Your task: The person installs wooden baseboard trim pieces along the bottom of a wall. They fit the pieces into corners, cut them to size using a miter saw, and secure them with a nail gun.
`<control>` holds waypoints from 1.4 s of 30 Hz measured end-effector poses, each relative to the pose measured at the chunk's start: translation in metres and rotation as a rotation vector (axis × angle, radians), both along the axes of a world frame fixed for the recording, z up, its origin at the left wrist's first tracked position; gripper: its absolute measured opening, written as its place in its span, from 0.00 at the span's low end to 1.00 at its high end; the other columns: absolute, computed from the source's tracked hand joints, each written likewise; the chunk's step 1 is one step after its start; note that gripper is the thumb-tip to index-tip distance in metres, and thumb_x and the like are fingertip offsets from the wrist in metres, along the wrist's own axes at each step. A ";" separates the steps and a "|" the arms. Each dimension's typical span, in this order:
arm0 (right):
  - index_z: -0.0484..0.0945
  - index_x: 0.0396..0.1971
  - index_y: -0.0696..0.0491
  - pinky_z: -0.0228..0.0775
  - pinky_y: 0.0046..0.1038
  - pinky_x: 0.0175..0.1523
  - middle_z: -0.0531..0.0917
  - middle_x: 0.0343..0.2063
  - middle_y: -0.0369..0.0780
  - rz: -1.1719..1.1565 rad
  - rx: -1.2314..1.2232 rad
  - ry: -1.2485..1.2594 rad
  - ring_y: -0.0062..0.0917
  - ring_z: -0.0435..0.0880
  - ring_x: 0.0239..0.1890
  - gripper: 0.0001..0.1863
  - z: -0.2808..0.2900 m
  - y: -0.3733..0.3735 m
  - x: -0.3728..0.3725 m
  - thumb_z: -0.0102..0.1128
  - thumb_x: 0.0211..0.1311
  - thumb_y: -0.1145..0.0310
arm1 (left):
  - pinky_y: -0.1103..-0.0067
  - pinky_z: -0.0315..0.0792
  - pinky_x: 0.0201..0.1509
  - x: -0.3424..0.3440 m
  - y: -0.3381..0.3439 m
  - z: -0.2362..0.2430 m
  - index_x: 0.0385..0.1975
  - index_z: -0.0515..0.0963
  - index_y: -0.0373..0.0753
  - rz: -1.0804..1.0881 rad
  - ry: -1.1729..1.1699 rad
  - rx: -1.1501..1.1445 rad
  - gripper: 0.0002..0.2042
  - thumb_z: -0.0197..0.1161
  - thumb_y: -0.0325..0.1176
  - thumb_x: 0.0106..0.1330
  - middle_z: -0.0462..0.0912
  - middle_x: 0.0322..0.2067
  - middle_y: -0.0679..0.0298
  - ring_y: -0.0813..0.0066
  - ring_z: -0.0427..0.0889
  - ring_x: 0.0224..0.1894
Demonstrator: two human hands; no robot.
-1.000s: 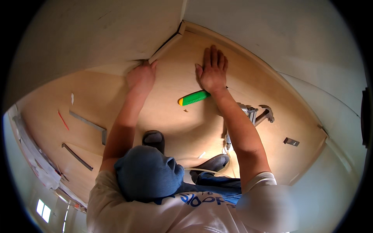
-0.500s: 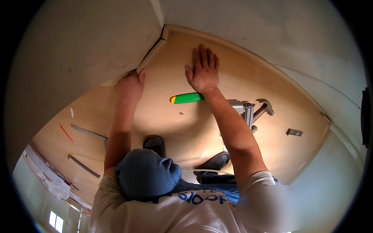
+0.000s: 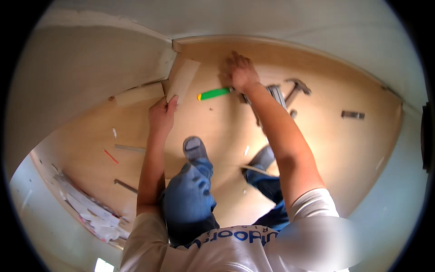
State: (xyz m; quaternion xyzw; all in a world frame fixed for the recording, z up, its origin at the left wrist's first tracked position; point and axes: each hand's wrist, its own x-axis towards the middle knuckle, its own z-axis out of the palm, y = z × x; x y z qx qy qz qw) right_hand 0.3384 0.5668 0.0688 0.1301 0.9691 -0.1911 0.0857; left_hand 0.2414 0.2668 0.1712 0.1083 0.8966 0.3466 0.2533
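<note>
The left hand (image 3: 161,117) pinched the near end of a pale trim strip (image 3: 186,78) at eleven o'clock. Moving it likely called for a steady grip. At one o'clock, the right hand (image 3: 244,75), fingers half bent, was too blurry to tell if it held anything. Earlier, the strip sat against the wall (image 3: 113,61).

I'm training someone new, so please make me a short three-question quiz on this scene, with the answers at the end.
1. What does the left hand hold?
2. True or false: the hammer lies to the right of the green handle.
3. What colour is that handle's left end? a) blue b) yellow c) white

Key:
1. A pale, flat strip.
2. True.
3. b) yellow.
</note>
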 end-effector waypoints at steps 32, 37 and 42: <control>0.80 0.56 0.58 0.73 0.43 0.59 0.84 0.52 0.52 -2.621 -0.694 0.284 0.47 0.82 0.54 0.26 0.694 -0.697 0.890 0.59 0.69 0.53 | 0.66 0.75 0.31 0.496 0.067 0.537 0.28 0.83 0.33 -1.993 0.322 -0.707 0.24 0.59 0.52 0.72 0.84 0.21 0.55 0.63 0.86 0.25; 0.79 0.55 0.58 0.75 0.41 0.58 0.85 0.49 0.53 -2.801 -0.635 0.434 0.45 0.84 0.53 0.24 0.672 -0.739 1.015 0.60 0.67 0.56 | 0.66 0.75 0.27 0.699 0.153 0.517 0.32 0.82 0.34 -2.362 0.441 -0.624 0.22 0.58 0.50 0.74 0.84 0.21 0.55 0.64 0.85 0.23; 0.80 0.57 0.56 0.72 0.42 0.64 0.82 0.55 0.52 -3.005 -0.667 0.156 0.46 0.80 0.60 0.30 0.572 -0.838 1.039 0.60 0.63 0.48 | 0.78 0.65 0.14 0.929 0.206 0.532 0.30 0.80 0.31 -1.625 -0.312 -0.519 0.24 0.58 0.50 0.76 0.81 0.19 0.59 0.71 0.81 0.17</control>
